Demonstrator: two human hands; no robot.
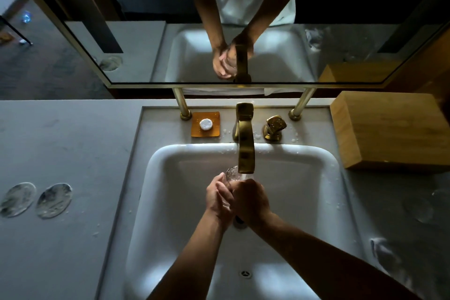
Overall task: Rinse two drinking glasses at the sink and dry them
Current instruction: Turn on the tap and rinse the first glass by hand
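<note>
Centre frame: left hand [217, 196] and right hand [250, 198] both clasped glass [232, 174] under brass tap [246, 151], over white sink [165, 168], fingers wrapped round it

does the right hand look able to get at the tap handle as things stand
Probably not right away: the right hand and the left hand both grip the glass under the tap. The path to the tap handle looks free once it lets go.

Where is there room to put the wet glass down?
Bare counter lies left of the sink, behind the two round coasters. Behind the faucet it is crowded: soap dish, knob, wooden box.
</note>
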